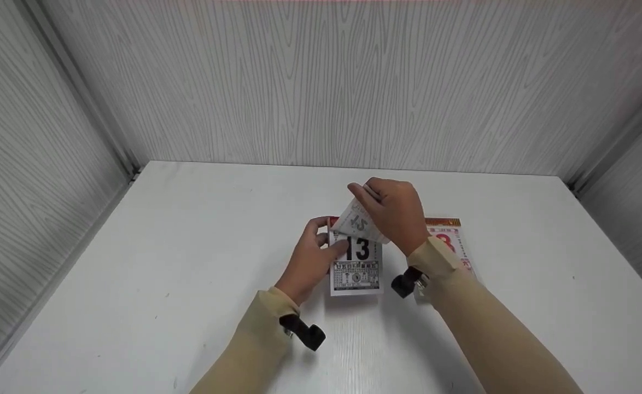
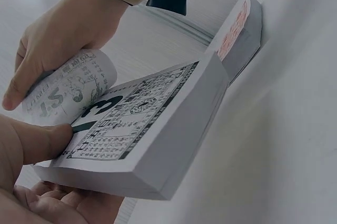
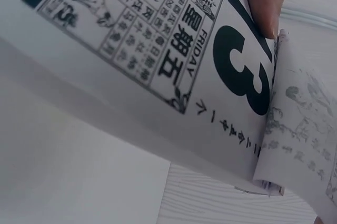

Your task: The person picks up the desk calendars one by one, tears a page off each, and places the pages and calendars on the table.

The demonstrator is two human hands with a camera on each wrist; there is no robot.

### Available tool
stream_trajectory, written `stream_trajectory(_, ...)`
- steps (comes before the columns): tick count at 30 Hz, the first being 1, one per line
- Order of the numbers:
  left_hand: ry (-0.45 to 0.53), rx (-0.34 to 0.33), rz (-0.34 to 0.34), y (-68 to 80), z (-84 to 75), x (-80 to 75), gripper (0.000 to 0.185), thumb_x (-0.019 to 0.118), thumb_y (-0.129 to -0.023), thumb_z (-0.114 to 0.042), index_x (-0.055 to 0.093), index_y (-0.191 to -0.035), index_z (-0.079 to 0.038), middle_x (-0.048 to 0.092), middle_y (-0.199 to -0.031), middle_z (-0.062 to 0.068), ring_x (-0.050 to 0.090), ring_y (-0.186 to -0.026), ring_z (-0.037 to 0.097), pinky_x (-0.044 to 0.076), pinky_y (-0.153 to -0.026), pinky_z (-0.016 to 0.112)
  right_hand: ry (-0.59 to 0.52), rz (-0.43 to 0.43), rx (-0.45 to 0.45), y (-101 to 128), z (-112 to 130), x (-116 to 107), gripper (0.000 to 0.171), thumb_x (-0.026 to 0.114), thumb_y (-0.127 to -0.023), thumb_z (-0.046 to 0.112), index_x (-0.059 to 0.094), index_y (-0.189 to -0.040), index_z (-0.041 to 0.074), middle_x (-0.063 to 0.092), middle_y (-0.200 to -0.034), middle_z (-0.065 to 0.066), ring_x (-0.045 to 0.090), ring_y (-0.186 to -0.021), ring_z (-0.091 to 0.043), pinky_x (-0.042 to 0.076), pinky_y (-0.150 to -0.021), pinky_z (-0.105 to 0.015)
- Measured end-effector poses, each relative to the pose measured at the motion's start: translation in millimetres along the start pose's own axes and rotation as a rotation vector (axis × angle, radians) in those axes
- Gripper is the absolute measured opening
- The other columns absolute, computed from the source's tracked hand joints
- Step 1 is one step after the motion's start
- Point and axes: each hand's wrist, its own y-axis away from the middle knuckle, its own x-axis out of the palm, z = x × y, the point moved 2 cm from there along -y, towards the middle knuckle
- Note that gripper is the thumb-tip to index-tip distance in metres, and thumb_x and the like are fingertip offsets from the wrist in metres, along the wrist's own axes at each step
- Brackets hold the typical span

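Observation:
A thick tear-off calendar (image 1: 356, 276) shows a page with a large black 13, and the right wrist view reads FRIDAY on it. My left hand (image 1: 311, 256) grips its left side, thumb on the front page and fingers curled underneath. Above the 13, a thin calendar page (image 1: 356, 223) is lifted and folded back toward the top. My right hand (image 1: 397, 210) pinches that page by its free end. In the left wrist view the page (image 2: 79, 84) curls up, with faint print showing through its back.
A second calendar (image 1: 447, 235) with red print and an orange-gold top lies on the white table (image 1: 190, 246), partly behind my right wrist. Grey wood-grain panels (image 1: 321, 82) stand at the back and both sides. Each wrist bears a black camera mount (image 1: 304, 331).

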Motion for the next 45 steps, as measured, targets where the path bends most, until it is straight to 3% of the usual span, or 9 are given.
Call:
stream_trajectory(8,-0.038,0.060,0.035,0.8,-0.4,1.6,0.058,0.061,-0.103,-0.015,0.034,-0.153,-0.027,0.069,-0.119,0.012,0.073,-0.094,0.025,0.057,-0.080,0.037,-0.006,-0.020,-0.004,-2,1,-2,0.042,0.067,-0.102,0.035,0.060,-0.068,0.012,0.034,-0.055,0.008,0.032,-0.050,-0.008,0.027,-0.050,-0.028)
stream_trajectory(15,-0.061,0.037,0.029,0.5,-0.9,4.0,0.060,0.064,-0.100,-0.016,0.035,-0.152,-0.025,0.069,-0.119,0.008,0.073,-0.094,0.023,0.058,-0.080,0.036,-0.017,-0.008,0.029,-2,-1,-2,0.044,0.066,-0.102,0.035,0.058,-0.065,0.012,0.036,-0.054,0.007,0.032,-0.050,-0.009,0.026,-0.050,-0.028)
stream_trajectory(28,-0.019,0.031,0.057,0.1,0.2,5.1,0.061,0.063,-0.101,-0.018,0.033,-0.154,-0.023,0.069,-0.118,0.010,0.073,-0.094,0.025,0.058,-0.079,0.037,-0.017,0.002,0.056,-3,-6,0,0.047,0.065,-0.103,0.037,0.056,-0.064,0.012,0.035,-0.055,0.007,0.032,-0.051,-0.008,0.026,-0.050,-0.028)
stream_trajectory(38,0.002,0.014,0.064,1.6,0.3,5.7,0.058,0.064,-0.102,-0.017,0.035,-0.152,-0.024,0.068,-0.121,0.012,0.073,-0.094,0.025,0.058,-0.078,0.036,-0.043,0.042,0.141,-4,-6,1,0.045,0.064,-0.103,0.040,0.061,-0.068,0.012,0.045,-0.057,0.005,0.039,-0.053,-0.010,0.030,-0.050,-0.027)
stream_trajectory(45,0.015,0.012,0.069,1.8,0.0,7.8,0.055,0.063,-0.102,-0.015,0.036,-0.150,-0.024,0.068,-0.120,0.011,0.074,-0.095,0.026,0.059,-0.079,0.037,-0.055,0.042,0.136,-4,-10,1,0.047,0.063,-0.104,0.039,0.057,-0.066,0.012,0.038,-0.055,0.006,0.033,-0.051,-0.010,0.027,-0.050,-0.028)
